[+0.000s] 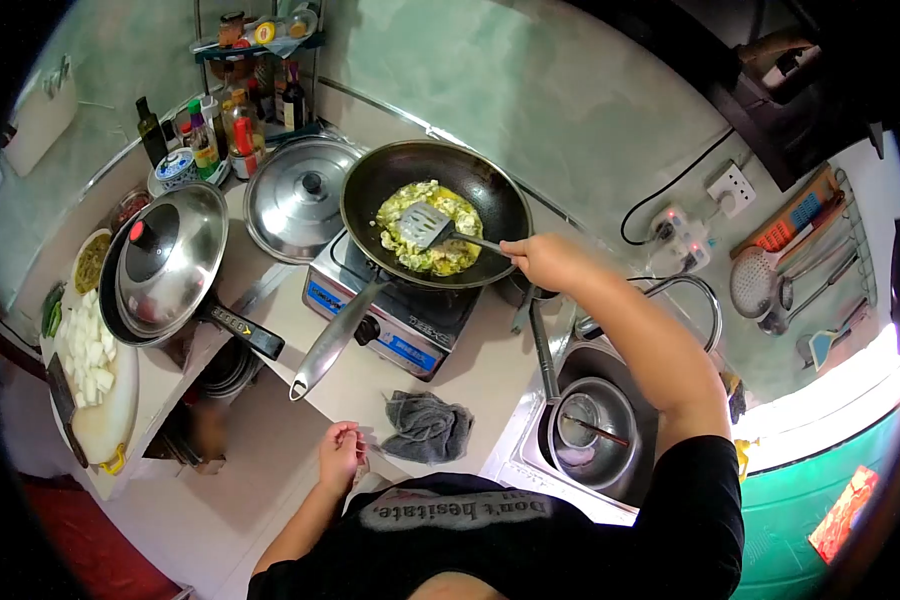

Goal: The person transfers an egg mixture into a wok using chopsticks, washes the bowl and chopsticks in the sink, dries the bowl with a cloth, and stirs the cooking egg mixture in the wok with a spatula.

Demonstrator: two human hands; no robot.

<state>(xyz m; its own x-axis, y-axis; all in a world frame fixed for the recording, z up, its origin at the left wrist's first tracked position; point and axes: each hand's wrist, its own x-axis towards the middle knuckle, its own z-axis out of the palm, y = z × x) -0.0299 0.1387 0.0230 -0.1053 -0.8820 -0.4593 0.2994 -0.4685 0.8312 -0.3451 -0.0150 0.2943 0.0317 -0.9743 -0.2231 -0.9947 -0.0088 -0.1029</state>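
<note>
My right hand (545, 263) is closed round the handle of a slotted spatula (425, 224). The spatula's blade rests on pale yellow-green food, which looks like scrambled egg (440, 262), in a dark wok (500, 195). The wok sits on a tabletop gas stove (410, 335), its long metal handle pointing toward me. My left hand (341, 455) hangs by the counter's front edge, fingers loosely bent and holding nothing. A crumpled grey cloth (425, 427) lies just right of it.
At left are a lidded pan (170, 265) and a cutting board (120, 425) with chopped white pieces and a knife (62, 400). A large lid (300, 200) lies behind the stove. Right is a sink (630, 400) holding a metal bowl (620, 455). Utensils, including a skimmer (755, 283), hang on the wall.
</note>
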